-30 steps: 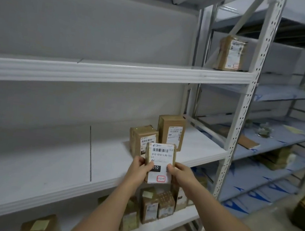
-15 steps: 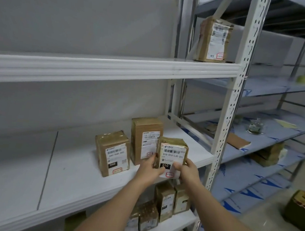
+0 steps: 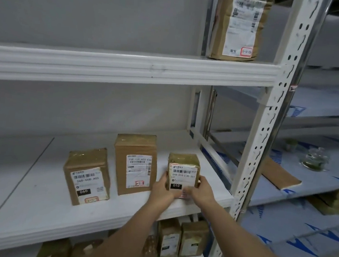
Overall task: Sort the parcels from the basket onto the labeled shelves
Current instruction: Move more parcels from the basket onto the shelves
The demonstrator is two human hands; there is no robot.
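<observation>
Both hands, left hand [image 3: 163,187] and right hand [image 3: 200,190], hold the small parcel [image 3: 183,171] upright on the middle shelf [image 3: 39,204], just right of the tall parcel [image 3: 135,164]. Better to seat it flat, label outward, before letting go.

White shelf [image 3: 35,204], three parcels [image 3: 135,164] upright

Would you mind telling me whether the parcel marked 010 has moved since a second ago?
Yes. The 010 parcel, gripped by the left hand and right hand, went from below the shelf edge up onto the middle shelf, right of the tall parcel.
</observation>
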